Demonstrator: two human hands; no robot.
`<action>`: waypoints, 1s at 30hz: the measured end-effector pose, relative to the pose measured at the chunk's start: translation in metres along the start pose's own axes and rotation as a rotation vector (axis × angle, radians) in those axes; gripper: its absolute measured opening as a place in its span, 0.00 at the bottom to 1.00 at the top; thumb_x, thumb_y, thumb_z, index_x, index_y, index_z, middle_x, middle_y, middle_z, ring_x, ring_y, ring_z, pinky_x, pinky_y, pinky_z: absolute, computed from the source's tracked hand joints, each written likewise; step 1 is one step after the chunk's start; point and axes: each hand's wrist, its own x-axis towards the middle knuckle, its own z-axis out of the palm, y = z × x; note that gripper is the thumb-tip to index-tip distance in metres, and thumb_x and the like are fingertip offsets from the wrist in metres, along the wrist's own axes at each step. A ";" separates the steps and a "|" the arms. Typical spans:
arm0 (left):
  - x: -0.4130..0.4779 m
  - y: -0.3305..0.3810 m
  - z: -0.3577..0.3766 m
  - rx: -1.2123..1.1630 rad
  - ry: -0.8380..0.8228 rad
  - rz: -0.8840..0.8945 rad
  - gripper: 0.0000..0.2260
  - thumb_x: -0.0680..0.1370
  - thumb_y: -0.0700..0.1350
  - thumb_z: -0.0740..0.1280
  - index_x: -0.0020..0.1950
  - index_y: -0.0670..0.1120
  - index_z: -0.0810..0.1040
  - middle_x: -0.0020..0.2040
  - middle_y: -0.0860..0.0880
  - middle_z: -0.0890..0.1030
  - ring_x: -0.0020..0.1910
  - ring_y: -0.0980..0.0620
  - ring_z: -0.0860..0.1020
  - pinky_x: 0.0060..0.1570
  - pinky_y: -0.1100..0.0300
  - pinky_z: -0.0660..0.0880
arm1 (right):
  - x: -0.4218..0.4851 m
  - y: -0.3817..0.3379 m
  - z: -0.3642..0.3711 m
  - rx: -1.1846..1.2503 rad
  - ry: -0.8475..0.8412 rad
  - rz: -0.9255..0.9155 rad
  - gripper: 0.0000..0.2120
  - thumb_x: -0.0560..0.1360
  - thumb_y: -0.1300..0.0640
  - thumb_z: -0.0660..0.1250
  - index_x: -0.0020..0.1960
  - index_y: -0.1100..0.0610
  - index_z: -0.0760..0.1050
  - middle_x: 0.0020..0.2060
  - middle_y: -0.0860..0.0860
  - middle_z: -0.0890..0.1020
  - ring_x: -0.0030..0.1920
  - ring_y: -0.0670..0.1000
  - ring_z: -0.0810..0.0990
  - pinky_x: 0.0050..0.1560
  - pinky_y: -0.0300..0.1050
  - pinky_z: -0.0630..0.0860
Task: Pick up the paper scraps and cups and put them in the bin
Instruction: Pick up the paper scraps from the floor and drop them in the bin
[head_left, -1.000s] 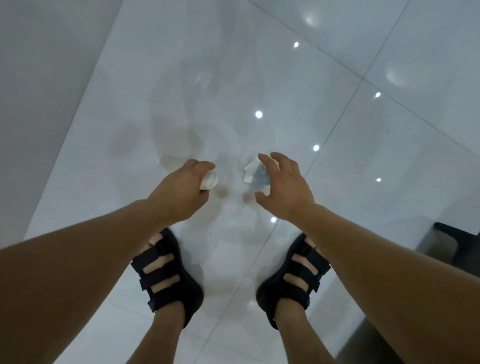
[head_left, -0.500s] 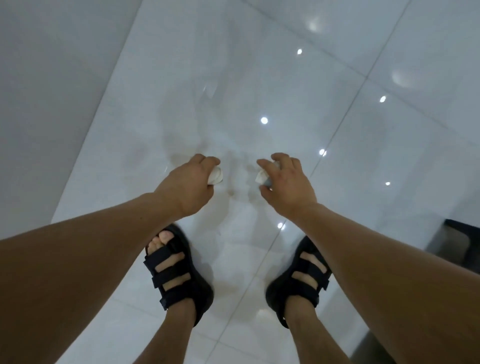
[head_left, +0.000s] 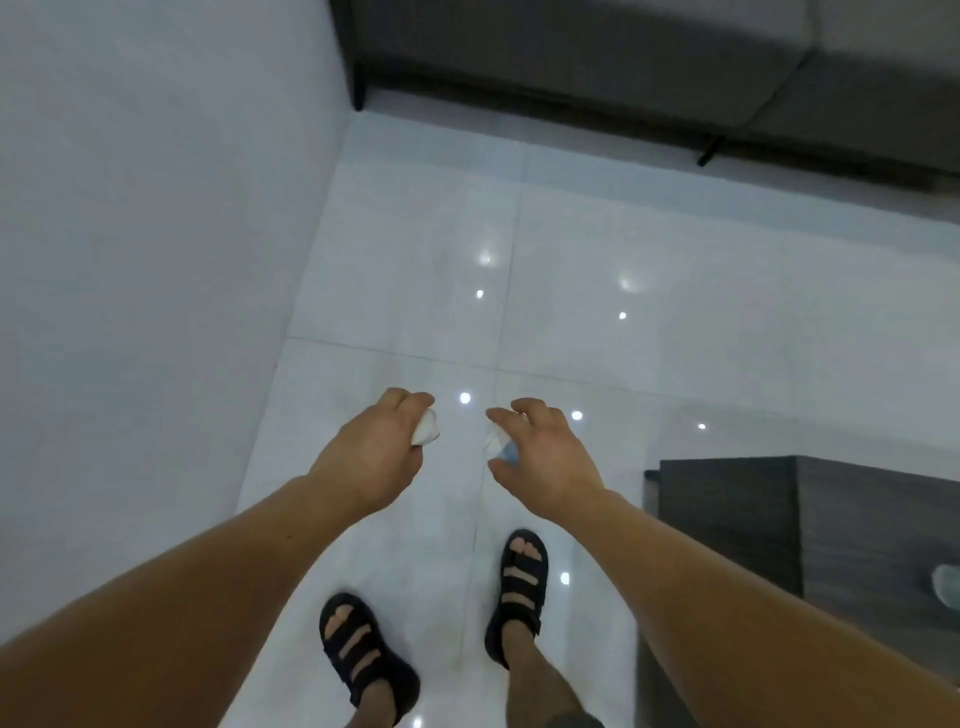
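- The left hand (head_left: 371, 457) was curled round a crumpled white paper scrap (head_left: 426, 435), which showed between its thumb and forefinger and hung clear of the floor (head_left: 675, 338).
- The right hand (head_left: 545, 457) pinched a white-and-blue piece (head_left: 500, 448) between thumb and fingertips. Whether this was a paper scrap or a crushed cup could not be told.
- Both hands were held out in front of the body, near each other but apart, above the glossy white tiles and ahead of the person's dark sandals (head_left: 369, 660).
- Judged from that, the picking-up of these two pieces was done, and neither hand had room for much more.
- The bin was not in view. A pale wall (head_left: 156, 208) stood on the left, a grey sofa (head_left: 623, 62) ran along the top and a dark table (head_left: 753, 519) stood on the right.
- The dropping-off was therefore not yet done. The person would likely have had to carry both pieces to a bin somewhere outside the view.
- No further scrap or cup could be made out on the tiles in view, and the bright spots there looked like reflected lamps.
- A pale object (head_left: 946, 584) lay on the table at the right edge, blurred and cut off. It may have been another piece to collect, but that could not be told.
- How much rubbish remained elsewhere in the room could not be judged.
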 end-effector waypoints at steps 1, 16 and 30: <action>-0.010 0.020 -0.015 0.013 0.003 0.026 0.23 0.78 0.41 0.61 0.73 0.50 0.63 0.69 0.50 0.67 0.57 0.47 0.75 0.52 0.57 0.72 | -0.019 -0.005 -0.022 0.023 0.027 0.017 0.28 0.77 0.49 0.65 0.75 0.46 0.61 0.73 0.50 0.61 0.72 0.53 0.59 0.66 0.47 0.66; -0.186 0.235 -0.080 0.245 -0.146 0.626 0.20 0.77 0.38 0.60 0.69 0.45 0.68 0.66 0.45 0.69 0.56 0.44 0.74 0.53 0.58 0.70 | -0.361 -0.044 -0.115 0.244 0.472 0.502 0.29 0.75 0.49 0.68 0.74 0.49 0.65 0.70 0.52 0.66 0.69 0.56 0.64 0.67 0.51 0.67; -0.411 0.475 0.062 0.641 -0.209 1.138 0.13 0.78 0.45 0.61 0.62 0.47 0.69 0.62 0.46 0.71 0.53 0.43 0.75 0.51 0.49 0.73 | -0.751 0.025 -0.013 0.398 0.845 1.010 0.28 0.74 0.48 0.69 0.73 0.46 0.66 0.67 0.48 0.68 0.67 0.52 0.66 0.64 0.46 0.68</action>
